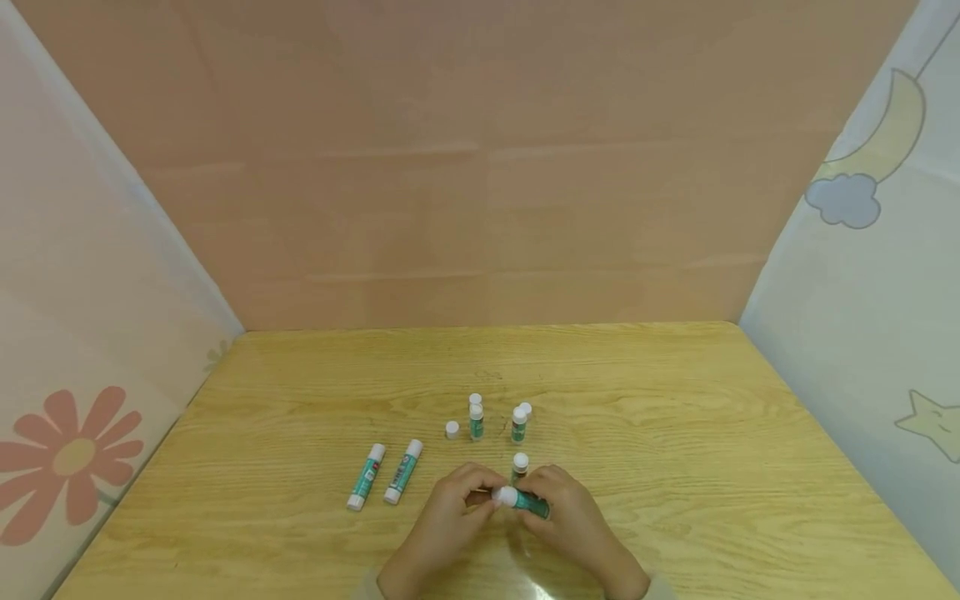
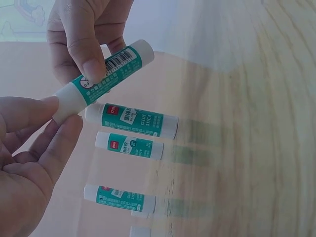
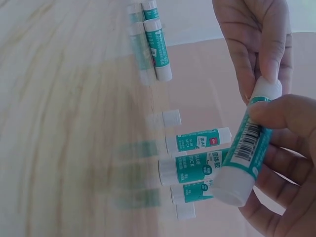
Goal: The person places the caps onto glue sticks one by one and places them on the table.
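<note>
A green-and-white glue stick [image 1: 532, 504] is held tilted between both hands, low over the table. My left hand [image 1: 453, 507] pinches its white cap [image 2: 69, 102] between thumb and fingertips. Around the green labelled body, my right hand [image 1: 567, 515] grips with thumb and fingers, the thumb [image 3: 279, 112] lying across the label. Just beyond the hands another glue stick [image 1: 520, 467] stands upright, its lower part partly hidden by them. Two more upright glue sticks, one on the left [image 1: 477, 423] and one on the right [image 1: 519, 427], stand farther back.
Small white caps rest on the wooden table [image 1: 660, 417]: one [image 1: 452, 430] left of the upright sticks, others behind them [image 1: 476, 399] [image 1: 527, 408]. Two capped glue sticks, an outer one [image 1: 366, 477] and an inner one [image 1: 403, 472], lie left of my left hand. Printed cloth panels enclose the table.
</note>
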A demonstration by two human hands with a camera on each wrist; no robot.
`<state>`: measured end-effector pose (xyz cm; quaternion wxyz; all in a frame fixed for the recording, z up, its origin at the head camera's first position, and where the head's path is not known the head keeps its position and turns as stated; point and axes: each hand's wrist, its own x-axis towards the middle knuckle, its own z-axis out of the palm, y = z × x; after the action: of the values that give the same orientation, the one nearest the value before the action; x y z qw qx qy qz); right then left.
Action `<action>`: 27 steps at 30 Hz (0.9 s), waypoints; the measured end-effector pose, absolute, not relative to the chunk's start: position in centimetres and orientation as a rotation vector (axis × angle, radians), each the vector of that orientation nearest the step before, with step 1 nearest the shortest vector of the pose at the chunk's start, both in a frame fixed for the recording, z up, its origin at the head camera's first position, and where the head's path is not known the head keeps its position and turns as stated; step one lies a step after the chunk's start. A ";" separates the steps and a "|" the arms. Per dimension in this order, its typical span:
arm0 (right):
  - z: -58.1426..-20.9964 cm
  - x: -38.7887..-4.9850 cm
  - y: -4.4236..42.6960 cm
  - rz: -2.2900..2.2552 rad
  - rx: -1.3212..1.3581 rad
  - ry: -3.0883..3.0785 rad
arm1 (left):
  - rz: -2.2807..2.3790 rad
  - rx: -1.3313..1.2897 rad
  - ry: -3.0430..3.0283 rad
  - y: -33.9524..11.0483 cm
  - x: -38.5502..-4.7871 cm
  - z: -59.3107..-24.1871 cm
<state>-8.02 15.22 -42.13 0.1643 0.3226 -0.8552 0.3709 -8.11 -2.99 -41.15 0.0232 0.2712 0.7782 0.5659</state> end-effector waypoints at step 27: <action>-42.1 -8.2 16.8 1.109 0.990 -2.614 | 1.692 0.813 2.415 -3.0 -8.0 -41.2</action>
<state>-8.18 16.77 -42.13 0.0675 0.3285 -0.8673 0.3679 -8.00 -3.01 -41.18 0.0414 0.2657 0.7889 0.5526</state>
